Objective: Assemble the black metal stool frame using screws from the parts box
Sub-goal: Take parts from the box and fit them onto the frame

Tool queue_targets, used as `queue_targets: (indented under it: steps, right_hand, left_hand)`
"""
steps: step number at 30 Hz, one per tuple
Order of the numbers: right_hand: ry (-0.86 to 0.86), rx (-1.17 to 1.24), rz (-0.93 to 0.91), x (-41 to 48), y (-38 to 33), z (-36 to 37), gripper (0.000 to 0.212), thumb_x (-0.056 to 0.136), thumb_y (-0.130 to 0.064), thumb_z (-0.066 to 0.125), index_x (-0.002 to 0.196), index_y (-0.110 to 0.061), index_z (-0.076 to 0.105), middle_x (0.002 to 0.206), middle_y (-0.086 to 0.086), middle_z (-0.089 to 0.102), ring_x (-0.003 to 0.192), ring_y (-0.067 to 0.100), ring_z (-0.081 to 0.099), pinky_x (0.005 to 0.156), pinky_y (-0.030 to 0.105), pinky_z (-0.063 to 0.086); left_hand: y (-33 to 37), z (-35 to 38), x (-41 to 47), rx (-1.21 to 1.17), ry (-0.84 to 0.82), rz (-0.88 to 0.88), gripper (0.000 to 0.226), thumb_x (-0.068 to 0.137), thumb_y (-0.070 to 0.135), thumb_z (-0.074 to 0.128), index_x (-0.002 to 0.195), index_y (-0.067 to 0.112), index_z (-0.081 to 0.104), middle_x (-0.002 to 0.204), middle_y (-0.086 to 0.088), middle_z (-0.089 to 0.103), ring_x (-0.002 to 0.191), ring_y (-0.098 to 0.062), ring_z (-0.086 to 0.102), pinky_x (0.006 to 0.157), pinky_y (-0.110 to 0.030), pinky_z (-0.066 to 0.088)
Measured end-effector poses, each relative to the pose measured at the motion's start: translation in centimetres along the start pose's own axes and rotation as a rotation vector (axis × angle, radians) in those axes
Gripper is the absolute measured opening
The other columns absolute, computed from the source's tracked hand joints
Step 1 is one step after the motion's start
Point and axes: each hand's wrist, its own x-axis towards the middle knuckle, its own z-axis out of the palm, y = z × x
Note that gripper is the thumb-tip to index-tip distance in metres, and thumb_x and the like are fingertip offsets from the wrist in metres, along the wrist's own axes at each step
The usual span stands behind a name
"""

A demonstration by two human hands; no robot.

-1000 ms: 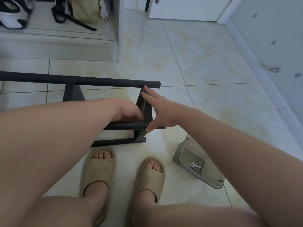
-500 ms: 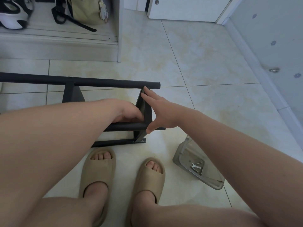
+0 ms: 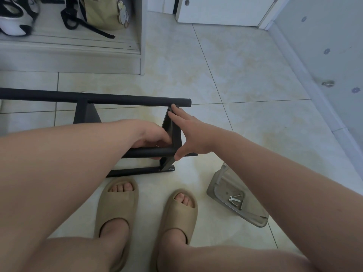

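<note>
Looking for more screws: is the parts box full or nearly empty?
Nearly empty: the parts box shows just a spanner and some screws.

Frame (image 3: 137, 100) cut off left; box (image 3: 221, 183) partly behind forearm (image 3: 275, 163).

The black metal stool frame (image 3: 137, 100) lies on its side on the floor at centre left. Its round tubes run left to right, joined by flat plates. To its near right, the clear parts box (image 3: 220, 182) sits tilted, holding a small wrench (image 3: 234, 199).
</note>
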Motion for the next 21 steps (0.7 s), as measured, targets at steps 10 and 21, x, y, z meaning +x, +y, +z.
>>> queue_targets:
  steps: [10, 21]
  right_hand:
    - [0.021, -0.038, -0.017, 0.25, 0.52, 0.32, 0.13, 0.074, -0.046, 0.087, 0.162, -0.02, -0.005, 0.167, -0.01, -0.02, 0.148, 0.004, 0.002, 0.123, 0.036, 0.007]
    - [0.045, -0.074, -0.035, 0.62, 0.98, 0.65, 0.13, 0.073, -0.052, 0.085, 0.162, -0.018, -0.004, 0.167, -0.008, -0.02, 0.154, 0.007, -0.009, 0.127, 0.042, 0.0]
  left_hand:
    - [0.19, 0.15, -0.25, 0.02, 0.022, -0.056, 0.022, 0.097, 0.022, 0.057, 0.112, 0.013, 0.07, 0.113, -0.011, 0.071, 0.105, -0.025, 0.064, 0.098, -0.042, 0.051]
    - [0.27, 0.06, -0.15, 0.051, 0.052, -0.07, 0.03, 0.096, 0.022, 0.058, 0.122, 0.01, 0.069, 0.124, -0.011, 0.069, 0.12, -0.029, 0.063, 0.099, -0.043, 0.053]
